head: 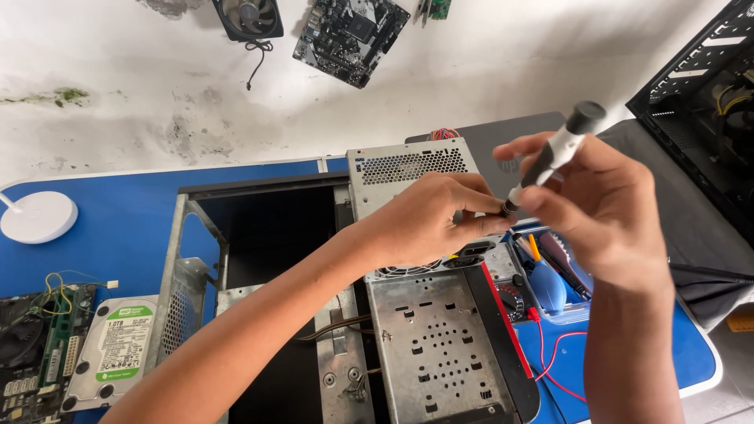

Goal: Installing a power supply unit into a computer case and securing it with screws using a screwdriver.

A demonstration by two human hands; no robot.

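My right hand point(605, 208) grips a grey and white screwdriver point(554, 153) with a black cap, held tilted above the table. My left hand point(428, 220) reaches across and pinches the screwdriver's lower tip with its fingertips. Both hands hover over a grey metal power supply point(408, 169) that sits on an open computer case point(259, 235) lying on its side. The case's perforated drive cage point(436, 345) lies just below my left hand.
A hard drive point(118, 345) with a green label and a circuit board point(35, 345) lie on the blue table point(102, 204) at left. A blue tool tray point(554, 286) and red wires point(554, 353) sit at right. Another black case point(707, 102) stands far right. A white round lamp base point(35, 217) rests at left.
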